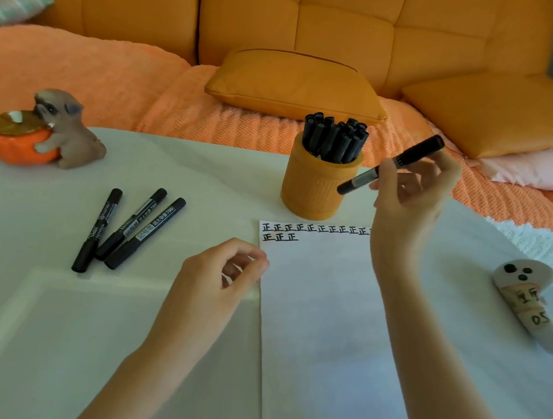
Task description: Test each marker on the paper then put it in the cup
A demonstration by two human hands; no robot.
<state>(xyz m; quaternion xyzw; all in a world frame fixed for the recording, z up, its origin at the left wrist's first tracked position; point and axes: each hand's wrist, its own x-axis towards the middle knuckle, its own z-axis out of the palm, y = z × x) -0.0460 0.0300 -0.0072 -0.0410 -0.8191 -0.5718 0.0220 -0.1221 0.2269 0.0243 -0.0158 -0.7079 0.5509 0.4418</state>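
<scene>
Gripping one marker [390,165] in our right hand [411,193], raised just beside the cup [311,196].
Our left hand [223,268] lies loosely curled, empty, at the edge of the paper [324,318]. We judge the marker light, rigid, smooth; a mid-barrel hold suits it. Three more markers [128,227] lie left.

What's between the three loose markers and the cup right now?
Nothing but bare white table, as the head view shows; the three loose markers lie to the left of the cup, clear of it.

head camera looks forward and down, close over the table [31,319]
</scene>
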